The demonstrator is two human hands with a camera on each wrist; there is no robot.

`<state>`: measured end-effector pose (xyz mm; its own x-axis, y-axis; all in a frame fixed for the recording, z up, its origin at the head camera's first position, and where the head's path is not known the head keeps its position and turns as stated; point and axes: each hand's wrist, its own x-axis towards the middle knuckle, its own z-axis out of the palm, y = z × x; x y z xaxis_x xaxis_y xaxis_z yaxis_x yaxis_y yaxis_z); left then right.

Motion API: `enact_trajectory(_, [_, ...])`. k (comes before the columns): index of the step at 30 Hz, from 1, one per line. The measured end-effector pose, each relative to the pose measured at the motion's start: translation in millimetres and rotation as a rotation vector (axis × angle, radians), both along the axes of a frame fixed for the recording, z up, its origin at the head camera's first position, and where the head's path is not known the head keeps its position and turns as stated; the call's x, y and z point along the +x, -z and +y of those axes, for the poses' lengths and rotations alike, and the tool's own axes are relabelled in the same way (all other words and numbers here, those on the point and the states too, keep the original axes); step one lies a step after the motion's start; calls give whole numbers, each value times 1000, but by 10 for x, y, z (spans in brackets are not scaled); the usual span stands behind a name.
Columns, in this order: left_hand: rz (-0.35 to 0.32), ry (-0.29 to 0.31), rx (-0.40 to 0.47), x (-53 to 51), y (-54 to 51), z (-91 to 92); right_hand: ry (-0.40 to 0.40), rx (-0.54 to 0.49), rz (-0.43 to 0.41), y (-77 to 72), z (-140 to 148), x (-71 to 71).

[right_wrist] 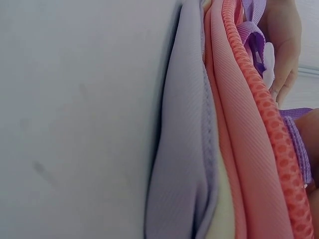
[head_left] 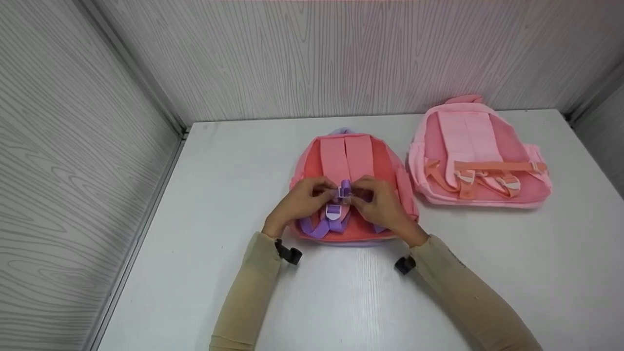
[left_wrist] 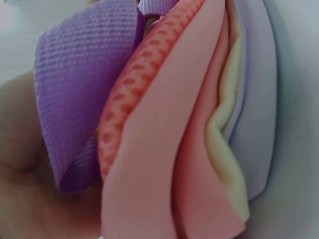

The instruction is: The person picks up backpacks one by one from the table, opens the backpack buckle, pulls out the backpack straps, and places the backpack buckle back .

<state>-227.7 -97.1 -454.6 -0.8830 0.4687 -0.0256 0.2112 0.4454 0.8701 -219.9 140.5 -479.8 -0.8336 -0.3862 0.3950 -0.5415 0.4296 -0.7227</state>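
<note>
A coral-pink backpack [head_left: 309, 165] lies on the white table with its shoulder straps facing up. Over its middle, my left hand [head_left: 307, 197] and right hand [head_left: 379, 202] meet at a small buckle [head_left: 341, 192] on a purple webbing strap [head_left: 346, 186]. Left fingers and thumb pinch the buckle's side of the webbing, while the right ones pinch it from the other side. Just below hangs a white strap adjuster [head_left: 333, 211] threaded with purple webbing. Close to the lens in the left wrist view, a loop of purple webbing [left_wrist: 84, 74] stands beside the coral mesh edge [left_wrist: 134, 84].
To the right lies a second, light-pink backpack [head_left: 468, 131], its orange straps [head_left: 502, 166] on top. Behind the table [head_left: 234, 161] rises a grey wood-grain panel [head_left: 312, 58], with another panel [head_left: 83, 170] on the left.
</note>
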Motion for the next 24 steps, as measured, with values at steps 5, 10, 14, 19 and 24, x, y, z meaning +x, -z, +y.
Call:
enact_trajectory(5, [-10, 28, -33, -20, -15, -67, -1, -7, -12, 8, 2, 2])
enact_trajectory(10, [-13, 36, -53, -32, -9, -115, 2, -18, -16, 6, -1, 9])
enact_trajectory(14, [-10, 37, -57, -36, -8, -119, 2, -20, -23, -4, 1, 19])
enact_trajectory(19, [-1, 37, -50, -40, 4, -110, 7, -17, -26, -14, -1, 19])
enact_trajectory(24, [13, 24, -48, -40, 20, -92, 7, -5, -27, -13, 2, 16])
